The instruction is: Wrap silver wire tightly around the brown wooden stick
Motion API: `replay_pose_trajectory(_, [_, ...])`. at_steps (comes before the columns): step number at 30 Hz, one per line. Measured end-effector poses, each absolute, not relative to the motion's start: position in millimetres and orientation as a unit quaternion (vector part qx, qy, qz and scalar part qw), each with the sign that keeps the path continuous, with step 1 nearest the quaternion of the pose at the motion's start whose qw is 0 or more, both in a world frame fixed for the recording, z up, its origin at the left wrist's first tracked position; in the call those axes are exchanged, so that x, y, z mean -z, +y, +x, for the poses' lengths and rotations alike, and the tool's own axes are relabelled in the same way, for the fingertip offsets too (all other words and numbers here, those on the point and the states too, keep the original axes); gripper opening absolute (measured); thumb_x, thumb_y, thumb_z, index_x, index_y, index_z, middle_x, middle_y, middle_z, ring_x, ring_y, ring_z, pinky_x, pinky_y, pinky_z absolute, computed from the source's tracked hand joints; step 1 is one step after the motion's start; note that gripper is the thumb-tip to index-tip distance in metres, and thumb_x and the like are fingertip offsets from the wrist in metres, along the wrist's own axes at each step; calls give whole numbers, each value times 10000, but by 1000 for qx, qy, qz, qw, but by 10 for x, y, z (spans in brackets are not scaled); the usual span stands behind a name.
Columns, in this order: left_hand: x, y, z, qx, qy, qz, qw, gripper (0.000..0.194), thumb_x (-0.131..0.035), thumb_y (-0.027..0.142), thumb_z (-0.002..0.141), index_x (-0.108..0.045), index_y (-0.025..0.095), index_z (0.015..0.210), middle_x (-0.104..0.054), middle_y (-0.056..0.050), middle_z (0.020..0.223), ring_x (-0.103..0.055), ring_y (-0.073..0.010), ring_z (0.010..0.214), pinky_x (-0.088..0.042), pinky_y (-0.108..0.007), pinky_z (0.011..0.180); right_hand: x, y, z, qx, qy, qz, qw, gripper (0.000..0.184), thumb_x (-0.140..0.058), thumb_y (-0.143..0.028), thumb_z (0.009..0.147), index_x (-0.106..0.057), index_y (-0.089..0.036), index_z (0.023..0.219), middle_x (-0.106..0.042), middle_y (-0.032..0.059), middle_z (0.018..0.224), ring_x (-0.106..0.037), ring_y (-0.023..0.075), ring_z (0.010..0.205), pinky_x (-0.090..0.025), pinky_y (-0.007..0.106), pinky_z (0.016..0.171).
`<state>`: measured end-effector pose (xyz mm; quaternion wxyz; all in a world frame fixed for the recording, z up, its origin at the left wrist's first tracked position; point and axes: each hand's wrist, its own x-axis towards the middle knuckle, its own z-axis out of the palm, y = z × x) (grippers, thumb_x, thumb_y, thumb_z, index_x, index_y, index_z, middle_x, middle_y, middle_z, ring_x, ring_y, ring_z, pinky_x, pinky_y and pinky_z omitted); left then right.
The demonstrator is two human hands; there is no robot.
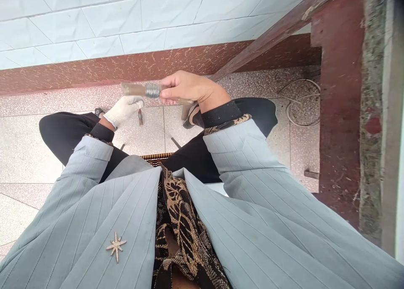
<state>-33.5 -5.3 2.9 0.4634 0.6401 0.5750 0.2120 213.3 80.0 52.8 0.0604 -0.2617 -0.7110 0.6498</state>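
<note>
A brown stick is held level in front of me, with silvery wire wound in a tight coil around its middle. My right hand, bare, is closed on the stick just right of the coil, thumb and fingers pinching it. Part of the stick shows past the palm. My left hand wears a white knitted glove and is closed just below the stick's left end. What its fingers hold, if anything, is hidden. Below the gloved fingertips shows a small brownish object, too small to name.
Beyond my knees, a wall of pale tiles rises above a reddish-brown skirting. A dark red wooden frame with a slanting brace stands at right. A looped pale cable lies on the floor beside it.
</note>
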Motion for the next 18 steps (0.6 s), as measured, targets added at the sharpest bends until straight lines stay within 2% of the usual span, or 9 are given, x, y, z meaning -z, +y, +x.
replay_pose_trajectory(2, [-11, -76, -301, -216, 568, 635, 477, 199, -551, 308, 919, -589, 188, 766, -503, 17, 676, -464, -127, 646, -426, -286, 658, -466, 851, 2156, -650, -655, -349, 164, 323, -733, -468, 921, -586, -197, 824, -616, 41, 762, -488, 132, 674, -398, 309, 659])
replay_pose_trajectory(3, [-17, -91, -278, -214, 561, 633, 489, 195, -555, 312, 921, -598, 187, 778, -499, 21, 663, -454, -122, 622, -415, -278, 631, -425, 870, 2146, -652, -629, -380, 187, 373, -743, -533, 903, -563, -216, 824, -624, 48, 775, -496, 145, 695, -413, 321, 675])
replay_pose_trajectory(6, [-86, -139, -206, -176, 524, 624, 552, 191, -571, 321, 930, -634, 177, 822, -530, 20, 648, -462, -110, 569, -411, -260, 585, -301, 897, 2057, -626, -618, -445, 169, 384, -701, -581, 916, -540, -240, 843, -652, 66, 825, -546, 185, 752, -456, 343, 704])
replay_pose_trajectory(9, [-168, -161, -176, -151, 507, 624, 575, 199, -591, 329, 930, -652, 172, 824, -562, 16, 630, -486, -107, 540, -433, -257, 574, -229, 885, 1953, -479, -727, -489, 56, 278, -673, -475, 946, -599, -223, 856, -642, 75, 791, -582, 220, 791, -443, 350, 701])
replay_pose_trajectory(12, [-192, -149, -209, -160, 528, 636, 540, 174, -595, 284, 905, -656, 167, 793, -574, 13, 617, -500, -107, 542, -447, -259, 583, -231, 841, 1903, -354, -817, -443, -106, 180, -696, -305, 932, -633, -187, 812, -607, 57, 724, -568, 201, 762, -390, 339, 694])
replay_pose_trajectory(15, [-182, -128, -264, -151, 545, 653, 504, 168, -599, 264, 881, -666, 157, 770, -563, 19, 619, -480, -101, 550, -433, -256, 576, -289, 779, 1910, -405, -807, -346, -254, 185, -656, -158, 947, -627, -156, 765, -574, 11, 659, -518, 133, 656, -360, 312, 673])
replay_pose_trajectory(18, [-186, -107, -302, -151, 556, 650, 496, 158, -601, 260, 885, -668, 153, 790, -537, 32, 627, -454, -91, 549, -415, -244, 564, -388, 749, 1978, -538, -741, -242, -321, 190, -689, -191, 956, -655, -138, 777, -565, -24, 641, -492, 93, 612, -357, 274, 670])
